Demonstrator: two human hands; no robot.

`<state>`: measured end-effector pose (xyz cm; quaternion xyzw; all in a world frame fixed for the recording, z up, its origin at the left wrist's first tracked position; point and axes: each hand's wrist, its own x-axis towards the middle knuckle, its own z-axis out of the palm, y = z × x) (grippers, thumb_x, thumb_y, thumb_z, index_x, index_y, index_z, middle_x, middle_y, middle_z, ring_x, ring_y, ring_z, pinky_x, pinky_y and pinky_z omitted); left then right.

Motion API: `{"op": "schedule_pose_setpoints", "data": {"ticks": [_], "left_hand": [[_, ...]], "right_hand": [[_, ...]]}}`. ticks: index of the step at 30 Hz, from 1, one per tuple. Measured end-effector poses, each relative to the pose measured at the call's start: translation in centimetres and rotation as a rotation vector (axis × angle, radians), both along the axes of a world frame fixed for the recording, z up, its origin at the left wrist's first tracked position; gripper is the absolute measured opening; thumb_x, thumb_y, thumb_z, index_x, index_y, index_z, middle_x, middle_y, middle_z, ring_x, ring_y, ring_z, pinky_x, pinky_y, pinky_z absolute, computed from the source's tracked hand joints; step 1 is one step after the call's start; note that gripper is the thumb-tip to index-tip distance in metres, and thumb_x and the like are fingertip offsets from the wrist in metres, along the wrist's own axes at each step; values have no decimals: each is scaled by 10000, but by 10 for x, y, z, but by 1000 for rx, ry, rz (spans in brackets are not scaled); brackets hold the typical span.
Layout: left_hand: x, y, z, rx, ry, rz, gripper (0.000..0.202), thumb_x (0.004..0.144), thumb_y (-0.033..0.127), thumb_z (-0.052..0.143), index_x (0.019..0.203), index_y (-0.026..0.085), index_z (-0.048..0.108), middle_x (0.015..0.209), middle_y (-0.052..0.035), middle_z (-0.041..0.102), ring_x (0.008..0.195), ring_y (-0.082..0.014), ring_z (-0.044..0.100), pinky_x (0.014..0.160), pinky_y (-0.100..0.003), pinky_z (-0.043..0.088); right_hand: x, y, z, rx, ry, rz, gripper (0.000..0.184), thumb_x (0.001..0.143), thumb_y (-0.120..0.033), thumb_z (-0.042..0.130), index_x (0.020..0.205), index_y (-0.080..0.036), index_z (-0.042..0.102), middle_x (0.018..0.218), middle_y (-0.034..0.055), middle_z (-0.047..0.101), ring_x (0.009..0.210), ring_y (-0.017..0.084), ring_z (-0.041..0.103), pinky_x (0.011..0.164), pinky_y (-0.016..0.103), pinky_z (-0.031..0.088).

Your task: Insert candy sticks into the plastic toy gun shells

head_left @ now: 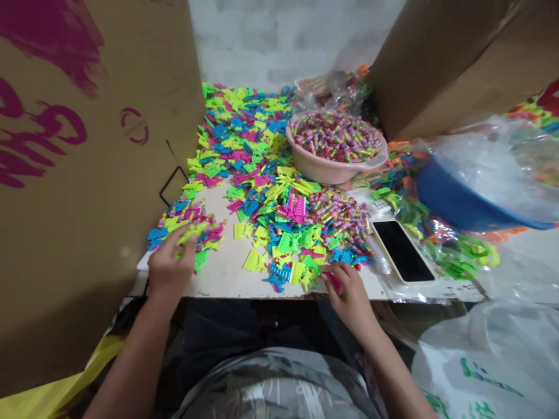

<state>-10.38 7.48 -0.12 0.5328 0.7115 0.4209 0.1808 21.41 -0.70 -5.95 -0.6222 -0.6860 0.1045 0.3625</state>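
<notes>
My left hand (168, 265) rests at the table's front left, its fingers closed on a yellow-green plastic piece (192, 231) on top of a small heap of coloured pieces (186, 224). At the front edge my right hand (347, 288) pinches a small pink plastic piece (332, 280), right beside the big spread of neon comb-like pieces (266, 198). Small striped candy-like rolls (345, 218) lie mixed into that spread.
A pink basin (325, 169) full of striped rolls stands at the back. A phone (402, 251) lies face up on the right, next to a blue tub (463, 203) under clear plastic. Cardboard walls (87, 174) close in both sides. White plastic bags (489, 355) sit lower right.
</notes>
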Motion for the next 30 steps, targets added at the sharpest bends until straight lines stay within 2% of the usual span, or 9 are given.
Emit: {"op": "schedule_pose_setpoints", "data": {"ticks": [4, 6, 8, 11, 13, 17, 22, 27, 30], "left_hand": [[-40, 38, 4, 269, 362, -4, 322, 921, 226, 498, 1203, 182, 649, 1342, -58, 643, 1284, -268, 555, 1130, -451, 397], [-40, 45, -1, 267, 483, 31, 388, 891, 213, 522, 1262, 151, 618, 1435, -112, 564, 1388, -342, 437, 1165, -547, 317], [-27, 41, -13, 253, 523, -42, 436, 876, 240, 524, 1288, 115, 597, 1413, -176, 565, 1382, -376, 430, 1142, -579, 329], [9, 23, -36, 192, 466, -398, 373, 913, 279, 449, 1193, 145, 656, 1215, -166, 681, 1176, -314, 607, 1045, -487, 462], [33, 11, -51, 81, 464, -516, 359, 921, 300, 466, 1196, 183, 665, 1238, -144, 683, 1169, -312, 613, 1022, -483, 480], [61, 1, -64, -135, 450, -526, 389, 922, 249, 492, 1283, 197, 625, 1377, -138, 616, 1291, -334, 532, 1068, -520, 429], [60, 6, -60, -185, 314, -584, 420, 888, 130, 504, 1274, 233, 635, 1313, -108, 656, 1248, -303, 552, 1085, -492, 397], [51, 11, -61, -206, 126, -590, 395, 805, 126, 598, 1181, 225, 667, 1179, -99, 667, 1129, -270, 605, 990, -404, 473], [46, 12, -63, -230, -40, -582, 261, 788, 203, 626, 1042, 228, 682, 1059, -62, 669, 901, -206, 640, 805, -321, 533]], "right_hand": [[5, 14, -6, 32, -172, 4, 216, 957, -252, 485, 1026, -196, 681, 987, 115, 645, 889, 277, 604, 764, 408, 458], [4, 21, -4, 54, -200, -19, 226, 961, -246, 472, 1043, -194, 676, 992, 116, 636, 893, 279, 596, 761, 406, 450], [5, 29, -1, 91, -204, -67, 233, 966, -250, 461, 1044, -182, 670, 984, 118, 625, 882, 279, 587, 754, 403, 444], [13, 44, 8, 146, -226, -138, 235, 962, -258, 469, 1045, -181, 675, 1001, 121, 616, 881, 278, 576, 754, 398, 435], [19, 58, 16, 152, -276, -178, 234, 956, -264, 491, 1070, -192, 682, 1034, 120, 616, 915, 282, 571, 777, 398, 425], [20, 93, 31, 105, -405, -266, 228, 938, -279, 550, 1084, -181, 696, 1071, 129, 640, 959, 294, 558, 812, 399, 393], [6, 120, 36, 80, -440, -248, 155, 903, -267, 615, 920, -158, 724, 956, 127, 697, 921, 303, 577, 784, 391, 355], [11, 107, 45, 123, -364, -245, 139, 904, -228, 570, 889, -159, 690, 886, 114, 718, 856, 280, 609, 794, 396, 383], [18, 82, 54, 229, -159, -166, 155, 910, -294, 566, 942, -173, 658, 924, 106, 704, 787, 234, 606, 761, 368, 441]]}}
